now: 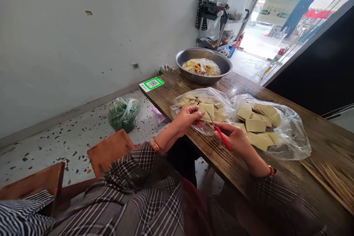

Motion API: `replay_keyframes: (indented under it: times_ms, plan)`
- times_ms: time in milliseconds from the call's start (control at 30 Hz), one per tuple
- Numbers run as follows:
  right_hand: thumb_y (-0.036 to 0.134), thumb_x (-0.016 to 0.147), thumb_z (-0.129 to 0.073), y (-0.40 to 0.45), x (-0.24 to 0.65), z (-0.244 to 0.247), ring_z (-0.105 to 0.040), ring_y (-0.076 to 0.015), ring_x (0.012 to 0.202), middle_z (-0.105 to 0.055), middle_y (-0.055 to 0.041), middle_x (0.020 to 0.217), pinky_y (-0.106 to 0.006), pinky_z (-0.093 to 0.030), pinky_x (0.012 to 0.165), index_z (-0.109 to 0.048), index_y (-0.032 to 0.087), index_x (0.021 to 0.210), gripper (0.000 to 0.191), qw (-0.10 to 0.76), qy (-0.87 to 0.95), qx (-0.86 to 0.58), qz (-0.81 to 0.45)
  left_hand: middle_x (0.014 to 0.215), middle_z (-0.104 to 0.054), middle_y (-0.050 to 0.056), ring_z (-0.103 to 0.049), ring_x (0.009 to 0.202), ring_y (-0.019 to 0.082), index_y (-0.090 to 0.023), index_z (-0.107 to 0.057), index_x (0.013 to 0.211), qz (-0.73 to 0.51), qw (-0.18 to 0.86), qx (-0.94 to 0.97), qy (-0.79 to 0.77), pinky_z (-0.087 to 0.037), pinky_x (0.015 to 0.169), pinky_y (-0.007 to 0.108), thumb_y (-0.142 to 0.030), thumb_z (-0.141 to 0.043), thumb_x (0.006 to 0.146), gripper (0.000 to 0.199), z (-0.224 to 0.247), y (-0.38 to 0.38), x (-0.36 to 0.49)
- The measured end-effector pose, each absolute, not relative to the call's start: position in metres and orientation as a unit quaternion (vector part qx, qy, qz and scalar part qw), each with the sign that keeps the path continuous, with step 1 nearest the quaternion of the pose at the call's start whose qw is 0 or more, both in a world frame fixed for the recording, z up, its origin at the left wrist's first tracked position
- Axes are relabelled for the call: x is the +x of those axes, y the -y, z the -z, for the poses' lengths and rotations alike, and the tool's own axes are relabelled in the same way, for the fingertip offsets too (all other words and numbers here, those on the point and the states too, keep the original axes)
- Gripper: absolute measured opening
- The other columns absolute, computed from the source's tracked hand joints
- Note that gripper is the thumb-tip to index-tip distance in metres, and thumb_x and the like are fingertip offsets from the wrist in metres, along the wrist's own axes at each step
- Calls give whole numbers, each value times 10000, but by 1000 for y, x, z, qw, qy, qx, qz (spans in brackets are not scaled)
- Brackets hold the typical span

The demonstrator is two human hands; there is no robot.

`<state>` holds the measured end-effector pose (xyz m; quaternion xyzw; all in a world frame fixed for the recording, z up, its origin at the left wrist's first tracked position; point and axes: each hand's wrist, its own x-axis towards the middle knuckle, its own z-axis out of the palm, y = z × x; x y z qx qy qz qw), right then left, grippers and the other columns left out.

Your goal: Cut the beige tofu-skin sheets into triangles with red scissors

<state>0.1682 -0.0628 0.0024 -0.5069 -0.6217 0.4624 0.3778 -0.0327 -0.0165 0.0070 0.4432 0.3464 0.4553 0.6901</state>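
Pinched in my left hand is a flat, square tan sheet that looks like tofu skin. My right hand grips red-handled scissors, their metal blades pointing up and left against the sheet's lower right edge. Whether the blades are parted I cannot tell. Just behind my left hand lies a clear plastic bag with smaller tan pieces in it. Beyond my right hand, a second clear bag lies open, holding several larger tan sheets.
A steel basin with a bag of yellowish food stands at the table's far end. Near it lies a green QR-code card. Wooden sticks lie at the right. A bag of greens and wooden stools are on the floor.
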Motion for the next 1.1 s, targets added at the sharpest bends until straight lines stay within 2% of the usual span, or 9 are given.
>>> replay_keyframes:
  times_ms: [233, 467, 800, 933, 1100]
  plan:
    - [477, 720, -793, 62, 176, 3, -497, -125, 562, -662, -35, 729, -260, -420, 477, -788, 141, 1098, 506, 386, 616, -498, -473, 678, -654, 3, -595, 494, 94, -134, -586, 781, -452, 679, 456, -357, -489, 478, 214, -541, -829, 669, 487, -11, 15, -26]
    - [464, 747, -759, 61, 179, -2, -527, -133, 587, -665, -33, 711, -265, -452, 519, -771, 136, 1135, 507, 356, 628, -483, -496, 690, -648, -5, -563, 487, 75, -136, -606, 780, -450, 668, 470, -360, -466, 473, 202, -542, -824, 679, 472, -9, 17, -25]
    - [565, 713, -790, 65, 174, -12, -491, -109, 544, -574, 8, 611, -232, -399, 478, -741, 156, 855, 436, 349, 606, -473, -536, 648, -620, -16, -528, 459, 62, -138, -623, 757, -401, 673, 504, -364, -439, 460, 198, -541, -815, 691, 451, -15, 27, -19]
    - [603, 688, -800, 66, 175, -15, -433, -89, 458, -516, 39, 536, -228, -347, 422, -718, 164, 823, 467, 364, 586, -458, -560, 651, -624, -14, -519, 441, 58, -133, -623, 763, -400, 681, 497, -360, -426, 439, 195, -550, -829, 670, 475, -14, 25, -20]
    - [614, 714, -773, 65, 178, -20, -417, -89, 483, -500, 34, 518, -226, -314, 429, -744, 149, 817, 477, 352, 624, -454, -530, 662, -633, -2, -528, 458, 54, -134, -598, 733, -390, 684, 504, -355, -433, 453, 185, -532, -817, 697, 455, -10, 22, -24]
